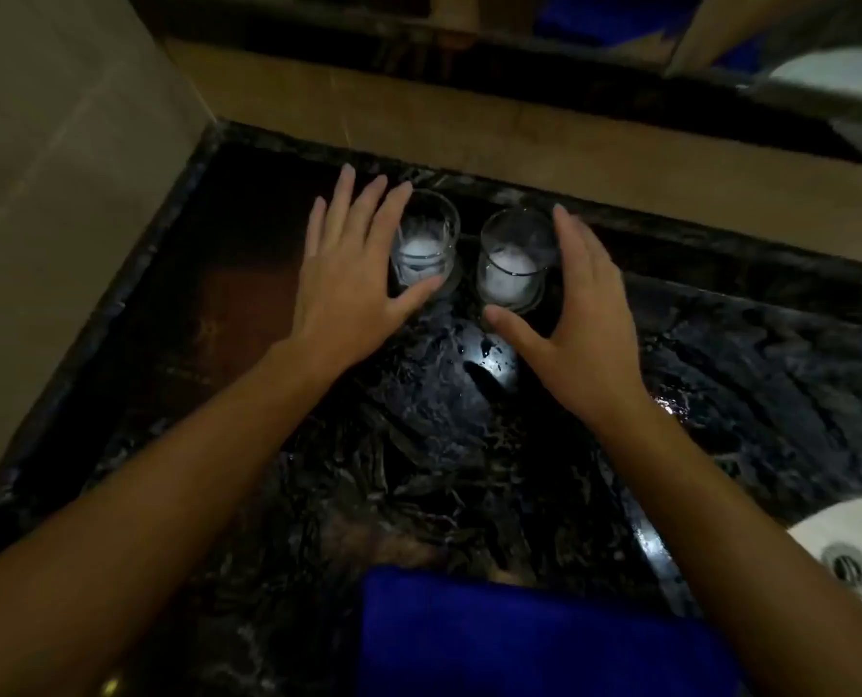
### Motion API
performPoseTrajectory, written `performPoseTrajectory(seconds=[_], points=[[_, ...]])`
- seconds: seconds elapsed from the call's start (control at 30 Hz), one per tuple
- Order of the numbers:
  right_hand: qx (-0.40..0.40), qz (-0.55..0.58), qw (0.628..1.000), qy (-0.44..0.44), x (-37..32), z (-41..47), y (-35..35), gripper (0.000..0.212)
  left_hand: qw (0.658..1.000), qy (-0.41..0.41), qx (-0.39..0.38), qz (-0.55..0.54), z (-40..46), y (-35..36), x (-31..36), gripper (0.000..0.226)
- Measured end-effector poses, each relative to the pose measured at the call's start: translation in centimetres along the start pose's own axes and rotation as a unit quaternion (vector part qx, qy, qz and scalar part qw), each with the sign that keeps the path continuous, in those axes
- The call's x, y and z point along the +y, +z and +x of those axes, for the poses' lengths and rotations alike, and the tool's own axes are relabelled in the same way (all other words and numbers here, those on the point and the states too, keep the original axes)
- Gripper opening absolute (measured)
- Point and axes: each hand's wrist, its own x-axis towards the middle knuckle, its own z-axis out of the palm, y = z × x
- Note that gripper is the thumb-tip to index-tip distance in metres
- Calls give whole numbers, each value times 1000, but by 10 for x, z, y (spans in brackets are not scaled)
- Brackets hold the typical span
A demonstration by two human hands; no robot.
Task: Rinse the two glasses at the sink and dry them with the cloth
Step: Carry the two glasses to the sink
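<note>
Two clear glasses stand upright side by side at the back of a dark marble counter. The left glass and the right glass both look whitish inside. My left hand is spread open just left of the left glass, fingers beside its wall. My right hand is open and cupped around the right side of the right glass, thumb in front of it. Neither glass is lifted. A folded blue cloth lies at the counter's near edge.
A white sink basin with a metal drain shows at the lower right edge. A beige tiled wall rises on the left and a beige ledge runs behind the glasses, with a mirror above. A bright reflection lies on the counter before the glasses.
</note>
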Motion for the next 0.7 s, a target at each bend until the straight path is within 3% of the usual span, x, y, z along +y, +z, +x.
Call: performPoseTrajectory(seconds=[0.2, 0.37, 0.7], points=[[8, 36, 997, 66, -1, 21, 26, 106, 997, -63, -41, -20, 15, 6, 1, 88], [41, 41, 994, 89, 2, 32, 35, 96, 992, -93, -75, -46, 32, 8, -3, 107], [80, 73, 991, 82, -7, 18, -5, 87, 973, -102, -2, -209, 21, -2, 21, 89]])
